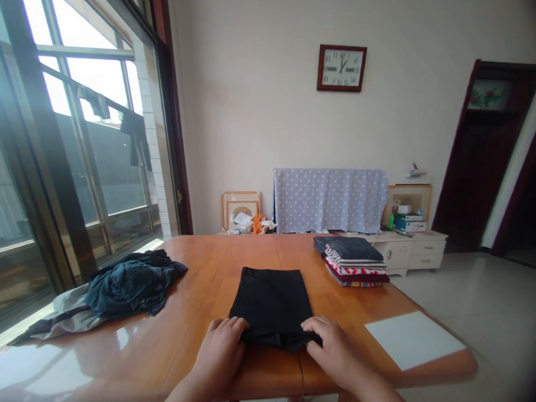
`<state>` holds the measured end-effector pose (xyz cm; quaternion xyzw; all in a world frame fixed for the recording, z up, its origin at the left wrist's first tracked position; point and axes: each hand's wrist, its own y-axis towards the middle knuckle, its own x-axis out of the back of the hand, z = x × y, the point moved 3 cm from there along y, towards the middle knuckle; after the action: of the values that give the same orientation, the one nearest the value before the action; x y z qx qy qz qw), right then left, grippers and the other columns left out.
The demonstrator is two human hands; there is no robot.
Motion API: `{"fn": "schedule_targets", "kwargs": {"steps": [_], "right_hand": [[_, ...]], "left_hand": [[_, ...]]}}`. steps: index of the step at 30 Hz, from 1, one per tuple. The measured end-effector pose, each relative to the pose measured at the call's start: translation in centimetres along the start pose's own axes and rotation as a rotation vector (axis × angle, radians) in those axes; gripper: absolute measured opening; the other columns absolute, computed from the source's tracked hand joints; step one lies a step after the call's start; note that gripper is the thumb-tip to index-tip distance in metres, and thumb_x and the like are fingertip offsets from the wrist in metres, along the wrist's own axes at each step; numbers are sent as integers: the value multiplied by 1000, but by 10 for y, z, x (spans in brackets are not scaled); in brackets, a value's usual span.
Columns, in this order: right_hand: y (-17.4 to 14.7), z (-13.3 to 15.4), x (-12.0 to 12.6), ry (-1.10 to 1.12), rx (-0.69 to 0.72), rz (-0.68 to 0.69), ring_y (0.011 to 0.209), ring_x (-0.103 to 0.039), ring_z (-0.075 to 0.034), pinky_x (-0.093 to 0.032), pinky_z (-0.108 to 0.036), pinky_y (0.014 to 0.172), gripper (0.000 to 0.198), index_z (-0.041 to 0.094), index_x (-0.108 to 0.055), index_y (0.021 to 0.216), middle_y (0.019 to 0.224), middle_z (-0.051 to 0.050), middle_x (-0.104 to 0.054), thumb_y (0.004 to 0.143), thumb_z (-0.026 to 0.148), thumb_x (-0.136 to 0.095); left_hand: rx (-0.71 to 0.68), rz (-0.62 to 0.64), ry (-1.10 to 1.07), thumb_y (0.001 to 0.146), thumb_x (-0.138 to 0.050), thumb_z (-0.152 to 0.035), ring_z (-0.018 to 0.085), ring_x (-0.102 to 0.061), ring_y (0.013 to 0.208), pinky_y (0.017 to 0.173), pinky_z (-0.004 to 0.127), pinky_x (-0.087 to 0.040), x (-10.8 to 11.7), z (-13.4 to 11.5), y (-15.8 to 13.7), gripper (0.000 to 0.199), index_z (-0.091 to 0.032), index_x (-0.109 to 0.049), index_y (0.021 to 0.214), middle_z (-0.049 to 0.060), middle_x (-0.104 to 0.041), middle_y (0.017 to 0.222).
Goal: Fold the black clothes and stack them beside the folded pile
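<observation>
A black garment (pixel 272 302), folded into a rough rectangle, lies flat on the wooden table (pixel 211 287) in front of me. My left hand (pixel 221 344) grips its near left corner, with fingers curled over the edge. At the near right corner, my right hand (pixel 326 346) pinches the cloth between thumb and fingers. The near edge looks slightly bunched between the two hands. What kind of garment it is, I cannot tell.
Crumpled dark clothes (pixel 129 284) lie at the table's left, by the window. A stack of folded clothes (pixel 356 264) stands at the far right. Nearer on that side is a white sheet (pixel 415 341). Behind the table stands a low white cabinet (pixel 425 252).
</observation>
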<state>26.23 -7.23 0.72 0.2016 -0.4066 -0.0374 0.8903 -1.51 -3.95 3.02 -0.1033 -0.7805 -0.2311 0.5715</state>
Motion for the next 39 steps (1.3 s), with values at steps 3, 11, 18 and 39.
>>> {"fn": "schedule_targets", "kwargs": {"steps": [3, 11, 18, 39], "right_hand": [[0, 11, 18, 109, -46, 166, 80, -59, -19, -42, -27, 73, 14, 23, -66, 81, 80, 1, -67, 78, 19, -53], [52, -11, 20, 393, -175, 277, 72, -52, -15, -39, -24, 68, 9, 19, -63, 79, 72, 3, -61, 78, 27, -57], [124, -32, 11, 545, -289, 212, 77, -54, -16, -39, -25, 70, 17, 17, -65, 82, 77, 1, -64, 73, 31, -60], [163, -106, -33, 592, -436, 191, 87, -67, -22, -46, -28, 74, 26, 17, -68, 95, 88, -4, -73, 71, 24, -61]], "left_hand": [[-31, 44, -84, 78, -47, -12, 21, -61, 96, 86, 31, -38, 15, 2, -6, 34, -27, -62, 104, 1, -70, 100], [47, 73, -323, 73, -49, -15, 17, -59, 78, 66, 25, -37, 27, 34, 30, 24, -25, -61, 92, -2, -66, 84], [269, 128, -742, 69, -56, -20, 14, -55, 65, 57, 23, -37, 17, 63, 110, 19, -18, -61, 87, -3, -62, 71], [413, 21, -970, 72, -60, -24, 14, -57, 63, 59, 23, -42, -52, 108, 161, 17, -21, -57, 89, -4, -62, 71]]}}
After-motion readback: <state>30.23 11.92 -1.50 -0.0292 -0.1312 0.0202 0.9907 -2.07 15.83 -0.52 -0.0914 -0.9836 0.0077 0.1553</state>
